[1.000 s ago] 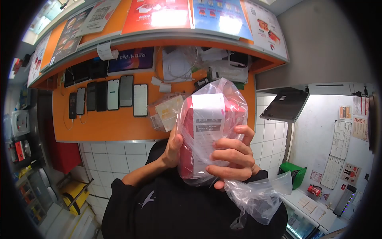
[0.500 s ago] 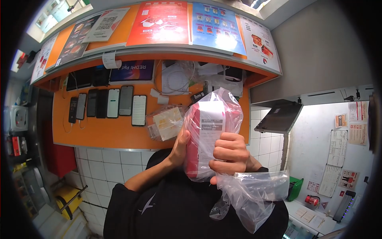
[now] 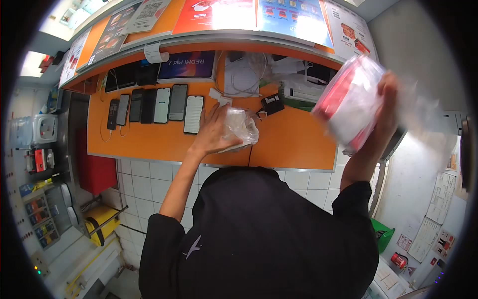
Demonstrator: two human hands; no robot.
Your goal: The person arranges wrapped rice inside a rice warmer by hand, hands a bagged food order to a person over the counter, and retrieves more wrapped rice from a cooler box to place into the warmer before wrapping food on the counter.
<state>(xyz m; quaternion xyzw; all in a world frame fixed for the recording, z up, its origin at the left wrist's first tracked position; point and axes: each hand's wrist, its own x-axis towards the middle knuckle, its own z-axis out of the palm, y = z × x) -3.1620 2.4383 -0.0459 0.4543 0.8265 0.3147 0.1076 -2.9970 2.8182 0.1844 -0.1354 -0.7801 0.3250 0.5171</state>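
Observation:
In the head view, my right hand [image 3: 386,107] is raised at the right, gripping a red box in a clear plastic bag [image 3: 343,102] with a white paper slip on it. Both are blurred by motion. Below the box, the orange counter [image 3: 294,144] bears a small pale packet in clear plastic [image 3: 240,124]. My left hand [image 3: 215,130] lies on the packet's left side, its fingers curved around it; the thumb side is partly hidden. Just beyond that hand lies a phone with a lit screen [image 3: 193,114].
Several phones [image 3: 162,104] lie in a row at the left. A tablet box [image 3: 186,66], cables and papers [image 3: 242,74] sit under the shelf. A small black device [image 3: 272,103] is right of the packet. Menu sheets [image 3: 214,15] cover the upper ledge.
My left hand has left the bagged red box and moved to the packet on the counter. My right hand has carried the box up and to the right. The view has shifted.

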